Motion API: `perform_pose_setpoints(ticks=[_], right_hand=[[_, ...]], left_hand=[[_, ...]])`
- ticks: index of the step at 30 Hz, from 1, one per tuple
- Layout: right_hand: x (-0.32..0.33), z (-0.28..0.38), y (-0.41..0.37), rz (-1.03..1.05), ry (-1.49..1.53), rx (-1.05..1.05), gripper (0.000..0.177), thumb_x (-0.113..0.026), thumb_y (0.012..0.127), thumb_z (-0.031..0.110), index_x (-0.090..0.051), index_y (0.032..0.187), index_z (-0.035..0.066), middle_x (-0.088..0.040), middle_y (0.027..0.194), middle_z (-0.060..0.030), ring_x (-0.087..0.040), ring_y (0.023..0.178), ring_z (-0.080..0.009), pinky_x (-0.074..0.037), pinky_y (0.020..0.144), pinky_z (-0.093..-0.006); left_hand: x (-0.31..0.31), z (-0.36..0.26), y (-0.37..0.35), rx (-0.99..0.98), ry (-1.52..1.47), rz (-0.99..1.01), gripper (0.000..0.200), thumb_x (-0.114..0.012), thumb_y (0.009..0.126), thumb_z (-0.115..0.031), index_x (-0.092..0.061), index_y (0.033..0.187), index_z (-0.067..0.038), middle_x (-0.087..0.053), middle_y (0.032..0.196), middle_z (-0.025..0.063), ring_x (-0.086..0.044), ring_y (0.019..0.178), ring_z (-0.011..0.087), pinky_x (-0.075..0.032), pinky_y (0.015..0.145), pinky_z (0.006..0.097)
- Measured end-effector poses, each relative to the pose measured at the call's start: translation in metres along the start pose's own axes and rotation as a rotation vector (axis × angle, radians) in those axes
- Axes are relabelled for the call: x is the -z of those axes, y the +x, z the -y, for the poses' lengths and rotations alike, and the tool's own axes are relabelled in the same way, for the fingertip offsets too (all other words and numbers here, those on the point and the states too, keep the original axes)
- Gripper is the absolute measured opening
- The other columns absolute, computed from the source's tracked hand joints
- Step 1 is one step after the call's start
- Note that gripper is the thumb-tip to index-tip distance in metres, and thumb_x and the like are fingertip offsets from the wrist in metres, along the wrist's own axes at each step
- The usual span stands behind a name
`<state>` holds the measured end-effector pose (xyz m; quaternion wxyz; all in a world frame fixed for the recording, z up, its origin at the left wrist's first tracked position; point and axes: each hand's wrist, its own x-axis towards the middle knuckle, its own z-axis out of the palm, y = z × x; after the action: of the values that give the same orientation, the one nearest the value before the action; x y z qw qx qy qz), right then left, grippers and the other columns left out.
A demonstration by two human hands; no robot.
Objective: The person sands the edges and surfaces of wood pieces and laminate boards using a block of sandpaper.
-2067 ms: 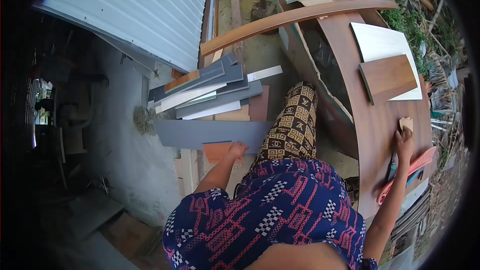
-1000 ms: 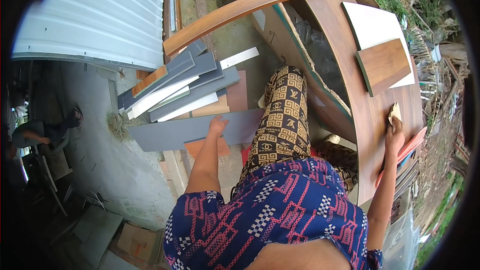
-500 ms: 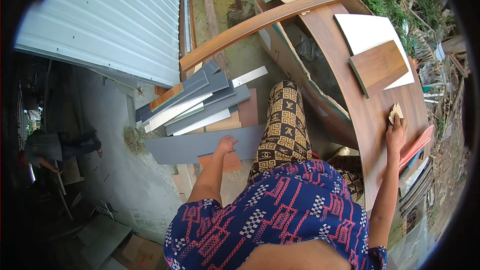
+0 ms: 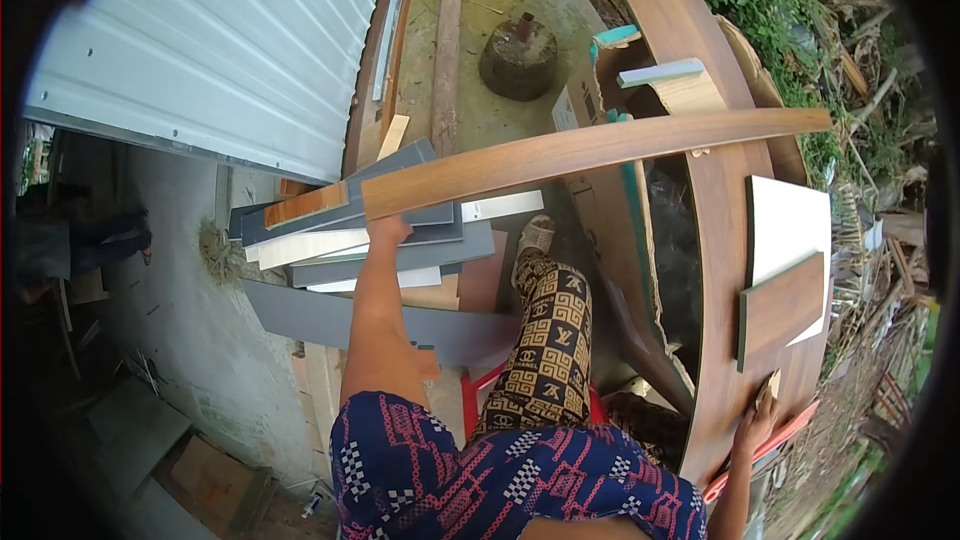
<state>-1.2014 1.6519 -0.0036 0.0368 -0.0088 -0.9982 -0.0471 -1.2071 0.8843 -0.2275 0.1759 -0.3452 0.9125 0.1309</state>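
My left hand (image 4: pixel 388 230) is stretched forward to the near end of a long brown wood-grain plank (image 4: pixel 590 152). Its fingers are hidden at the plank's end, so their grip does not show. Beneath lies a pile of grey, white and brown board strips (image 4: pixel 400 258). My right hand (image 4: pixel 757 423) is closed on a small tan folded piece (image 4: pixel 770 387), perhaps sandpaper, resting on a wide brown wood-grain board (image 4: pixel 722 270). Beyond that hand, a small brown panel (image 4: pixel 783 308) overlaps a white panel (image 4: pixel 785 225) on the same board.
An open cardboard box (image 4: pixel 640 210) stands under the wide board. A round concrete block (image 4: pixel 518 58) sits on the floor ahead. Corrugated metal sheet (image 4: pixel 210 40) rises at left, with a person (image 4: pixel 90 245) beyond. Part of a red stool (image 4: pixel 470 402) shows beneath me.
My left hand has moved forward from above the grey board to the long plank's end. My right hand keeps the tan piece on the wide board. The view has shifted.
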Motion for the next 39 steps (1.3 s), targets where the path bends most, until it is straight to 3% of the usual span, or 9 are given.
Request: perform_pose_setpoints(ticks=[3, 9, 15, 24, 27, 30, 32, 37, 39], right_hand=[[0.003, -0.015, 0.003, 0.044, 0.071, -0.046, 0.049, -0.048, 0.074, 0.003, -0.050, 0.123, -0.001, -0.051, 0.113, -0.0193, -0.050, 0.104, -0.0366, -0.041, 0.086, -0.0425], [0.002, -0.033, 0.003, 0.071, 0.158, -0.019, 0.045, -0.047, 0.080, 0.005, -0.051, 0.124, 0.001, -0.051, 0.109, -0.0207, -0.048, 0.103, -0.0379, -0.039, 0.088, -0.0436], [0.005, -0.023, 0.033, 0.042, 0.108, -0.005, 0.042, -0.050, 0.080, 0.010, -0.053, 0.122, 0.002, -0.051, 0.111, -0.0217, -0.049, 0.105, -0.0385, -0.040, 0.089, -0.0443], [0.005, -0.002, 0.040, -0.037, 0.005, 0.014, 0.040, -0.055, 0.079, 0.018, -0.057, 0.117, 0.003, -0.052, 0.113, -0.0229, -0.049, 0.106, -0.0389, -0.041, 0.089, -0.0453], [0.004, 0.000, 0.040, -0.066, -0.016, 0.013, 0.040, -0.057, 0.079, 0.021, -0.058, 0.115, 0.004, -0.052, 0.114, -0.0233, -0.050, 0.106, -0.0390, -0.041, 0.089, -0.0456], [0.002, 0.001, 0.039, -0.095, -0.028, 0.014, 0.039, -0.059, 0.079, 0.023, -0.059, 0.113, 0.004, -0.052, 0.114, -0.0237, -0.050, 0.106, -0.0392, -0.042, 0.089, -0.0460], [0.002, 0.003, 0.037, -0.115, -0.045, 0.012, 0.039, -0.060, 0.078, 0.025, -0.060, 0.112, 0.004, -0.052, 0.115, -0.0240, -0.050, 0.107, -0.0392, -0.042, 0.089, -0.0462], [0.006, 0.008, 0.030, -0.173, -0.087, 0.013, 0.040, -0.063, 0.078, 0.030, -0.062, 0.109, 0.005, -0.052, 0.116, -0.0247, -0.051, 0.107, -0.0395, -0.042, 0.090, -0.0468], [0.008, 0.010, 0.028, -0.190, -0.110, 0.021, 0.040, -0.064, 0.077, 0.032, -0.063, 0.107, 0.005, -0.052, 0.117, -0.0250, -0.051, 0.107, -0.0396, -0.043, 0.090, -0.0470]], left_hand=[[-0.061, 0.027, 0.068, -0.053, 0.065, -0.013, 0.053, -0.063, 0.076, -0.022, -0.048, 0.125, -0.011, -0.047, 0.129, 0.0121, -0.047, 0.118, 0.0311, -0.044, 0.092, 0.0420], [-0.047, -0.004, 0.085, 0.150, 0.270, -0.247, 0.055, -0.054, 0.083, -0.018, -0.036, 0.136, -0.016, -0.039, 0.137, 0.0054, -0.035, 0.129, 0.0298, -0.035, 0.097, 0.0551], [-0.043, -0.009, 0.101, 0.160, 0.341, -0.025, 0.059, -0.052, 0.085, -0.014, -0.030, 0.140, -0.018, -0.032, 0.144, 0.0053, -0.027, 0.134, 0.0286, -0.025, 0.104, 0.0550], [-0.027, -0.007, 0.088, -0.026, 0.318, 0.044, 0.051, -0.063, 0.075, -0.014, -0.043, 0.121, -0.009, -0.049, 0.114, 0.0092, -0.044, 0.117, 0.0289, -0.039, 0.091, 0.0494], [-0.031, -0.013, 0.063, -0.102, 0.379, 0.008, 0.034, -0.052, 0.084, -0.025, -0.047, 0.115, -0.012, -0.051, 0.110, 0.0073, -0.046, 0.114, 0.0261, -0.040, 0.088, 0.0540], [-0.046, -0.022, 0.028, -0.264, 0.346, -0.079, 0.041, -0.058, 0.080, -0.030, -0.051, 0.114, -0.008, -0.051, 0.112, 0.0108, -0.046, 0.113, 0.0296, -0.042, 0.084, 0.0479], [-0.132, -0.001, 0.034, -0.194, -0.028, -0.199, 0.047, -0.056, 0.082, -0.032, -0.049, 0.121, -0.007, -0.047, 0.125, 0.0152, -0.040, 0.122, 0.0323, -0.038, 0.094, 0.0479], [-0.029, -0.073, -0.014, -0.361, 0.092, 0.439, 0.071, -0.059, 0.080, -0.042, -0.035, 0.138, -0.009, -0.033, 0.140, 0.0195, -0.027, 0.132, 0.0331, -0.022, 0.108, 0.0443], [-0.080, -0.063, 0.003, -0.225, -0.346, 0.091, 0.074, -0.062, 0.077, -0.042, -0.033, 0.138, -0.011, -0.033, 0.140, 0.0196, -0.026, 0.131, 0.0373, -0.024, 0.107, 0.0468]])
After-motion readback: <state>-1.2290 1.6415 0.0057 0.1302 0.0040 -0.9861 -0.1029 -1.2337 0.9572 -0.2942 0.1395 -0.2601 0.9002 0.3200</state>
